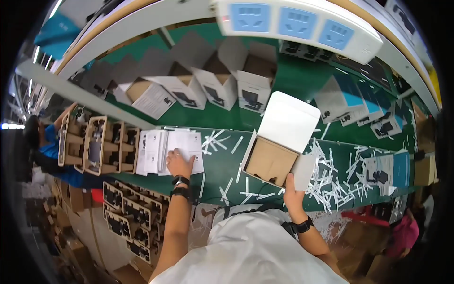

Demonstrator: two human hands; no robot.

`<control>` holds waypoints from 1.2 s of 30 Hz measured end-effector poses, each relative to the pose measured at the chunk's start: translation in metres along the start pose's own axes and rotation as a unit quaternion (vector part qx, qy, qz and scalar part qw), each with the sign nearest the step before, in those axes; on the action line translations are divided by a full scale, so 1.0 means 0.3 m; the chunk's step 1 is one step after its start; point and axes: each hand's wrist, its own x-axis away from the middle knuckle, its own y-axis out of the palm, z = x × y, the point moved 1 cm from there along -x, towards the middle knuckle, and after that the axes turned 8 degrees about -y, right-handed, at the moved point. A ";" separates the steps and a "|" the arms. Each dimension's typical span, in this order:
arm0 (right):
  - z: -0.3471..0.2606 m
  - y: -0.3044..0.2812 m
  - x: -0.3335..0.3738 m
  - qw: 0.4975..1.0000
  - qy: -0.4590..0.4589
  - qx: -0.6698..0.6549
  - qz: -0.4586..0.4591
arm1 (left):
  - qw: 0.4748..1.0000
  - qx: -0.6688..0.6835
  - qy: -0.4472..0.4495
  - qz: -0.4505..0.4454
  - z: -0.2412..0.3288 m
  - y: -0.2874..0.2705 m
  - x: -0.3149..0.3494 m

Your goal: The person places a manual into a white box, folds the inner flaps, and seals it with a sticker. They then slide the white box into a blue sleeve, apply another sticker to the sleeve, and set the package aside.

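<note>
My left hand lies on a stack of white printed leaflets, thumb apart from the fingers, gripping none that I can see. My right hand holds the near right corner of an open white box, thumb at the rim and fingers hidden beneath the side flap. Its lid stands folded back on the far side. Inside sits a brown cardboard insert, with dark parts showing along its near edge.
White paper strips litter the green bench. Open white boxes line the back; closed boxes stand right. Brown trays flank the leaflets, near another person's blue sleeve. A power strip hangs overhead.
</note>
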 end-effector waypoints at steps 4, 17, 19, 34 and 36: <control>-0.082 0.024 -0.043 0.995 0.031 -0.079 -0.058 | 0.995 0.090 -0.037 0.019 -0.130 0.079 -0.038; -0.062 -0.163 0.036 0.972 0.187 -0.081 -0.116 | 0.791 0.542 0.279 0.052 0.357 -0.566 0.273; -0.065 -0.134 0.048 0.986 0.099 -0.074 -0.116 | 0.842 0.472 0.253 0.057 0.420 -0.420 0.272; -0.123 -0.222 -0.022 0.989 0.087 0.012 -0.117 | 0.785 0.570 0.237 0.054 0.419 -0.489 0.244; -0.152 -0.218 -0.042 0.990 0.082 0.004 -0.111 | 0.802 0.544 0.242 0.049 0.413 -0.500 0.239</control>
